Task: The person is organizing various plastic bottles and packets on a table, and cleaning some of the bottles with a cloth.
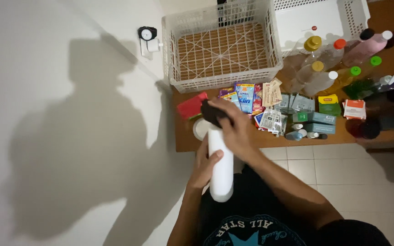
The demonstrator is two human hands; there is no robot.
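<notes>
My left hand [204, 166] grips the lower body of a tall white bottle [220, 164] held out in front of me. My right hand [233, 125] covers the bottle's black cap [209, 111] at its top end, fingers wrapped over it. The bottle points toward a low wooden table [185, 139], just above a small white round lid or dish [200, 129] at the table's near left corner.
An empty white plastic basket [222, 48] stands on the table at the back, a second white basket [320, 18] behind it. Sachets and small packets [261, 102], boxes [315, 123] and several bottles [343, 64] lie to the right. A red sponge-like block [190, 106] lies left. White wall on the left.
</notes>
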